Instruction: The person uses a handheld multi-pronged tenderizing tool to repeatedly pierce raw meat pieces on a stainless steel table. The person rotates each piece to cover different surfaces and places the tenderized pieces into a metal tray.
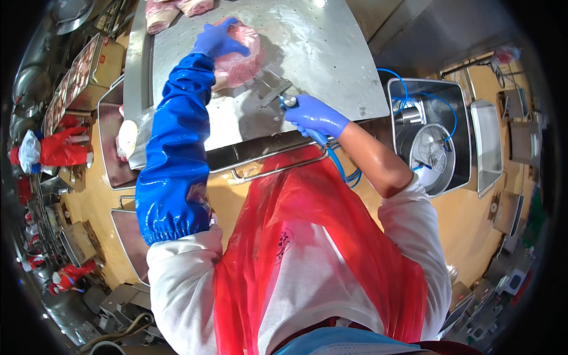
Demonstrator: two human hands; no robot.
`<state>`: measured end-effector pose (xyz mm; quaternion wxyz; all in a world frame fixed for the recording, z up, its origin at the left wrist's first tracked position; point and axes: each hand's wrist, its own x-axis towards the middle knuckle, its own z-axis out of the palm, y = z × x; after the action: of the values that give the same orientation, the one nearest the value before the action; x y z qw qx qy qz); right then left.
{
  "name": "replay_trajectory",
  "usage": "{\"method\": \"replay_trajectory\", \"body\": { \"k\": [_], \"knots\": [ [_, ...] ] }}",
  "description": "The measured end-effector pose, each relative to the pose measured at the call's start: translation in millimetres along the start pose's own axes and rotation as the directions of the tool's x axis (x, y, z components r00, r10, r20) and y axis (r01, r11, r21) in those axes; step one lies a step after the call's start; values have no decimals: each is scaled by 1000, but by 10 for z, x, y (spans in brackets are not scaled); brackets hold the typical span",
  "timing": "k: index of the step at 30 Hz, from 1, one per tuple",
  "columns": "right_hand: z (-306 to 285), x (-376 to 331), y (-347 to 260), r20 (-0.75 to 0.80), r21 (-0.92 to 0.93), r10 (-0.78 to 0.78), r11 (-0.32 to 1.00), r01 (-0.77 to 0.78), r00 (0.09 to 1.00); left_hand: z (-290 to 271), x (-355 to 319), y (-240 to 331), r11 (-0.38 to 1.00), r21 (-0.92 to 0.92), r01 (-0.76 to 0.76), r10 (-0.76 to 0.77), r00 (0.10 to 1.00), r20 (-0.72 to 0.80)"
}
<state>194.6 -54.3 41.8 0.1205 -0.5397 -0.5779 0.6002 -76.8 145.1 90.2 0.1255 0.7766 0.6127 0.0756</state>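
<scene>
A pale pink cut of raw meat (249, 58) lies on the metal worktable (313, 53). My left hand (218, 40), in a blue glove, rests on its left side with thumb and fingers spread wide apart. In my right hand (316, 117), also gloved, is the handle of a handheld brine injector (276, 94) with a metal crossbar. Thin needles run from that bar to the meat's lower right edge; whether their tips are inside it I cannot tell. A blue hose (336, 163) trails from the handle below my right hand.
More meat cuts (161, 16) lie at the table's far left. A metal rail (266, 164) runs along the near edge. Right of the table, a deep bin (467, 148) holds a metal pot and blue hose. Bins stand at left, and people in red aprons (62, 151) are farther off.
</scene>
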Motion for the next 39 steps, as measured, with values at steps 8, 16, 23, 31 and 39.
{"method": "replay_trajectory", "body": {
  "k": [8,16,23,31,39],
  "knots": [
    [-215,-1007,794,-164,-224,-193,962,154,967,-53,-188,-179,935,-68,-349,353,934,58],
    [-290,-856,482,-141,-121,-4,993,-14,990,-99,-224,-257,875,-167,-453,467,883,53],
    [-204,133,-69,-5,-204,46,978,-46,999,-43,-209,-307,883,-166,-440,451,892,37],
    [-264,149,295,145,-100,105,991,-91,984,583,-957,631,696,-222,-682,685,724,-77],
    [-126,-26,41,39,-320,128,941,-110,991,1216,-1221,684,698,-352,-623,581,781,-229]
  ]
}}
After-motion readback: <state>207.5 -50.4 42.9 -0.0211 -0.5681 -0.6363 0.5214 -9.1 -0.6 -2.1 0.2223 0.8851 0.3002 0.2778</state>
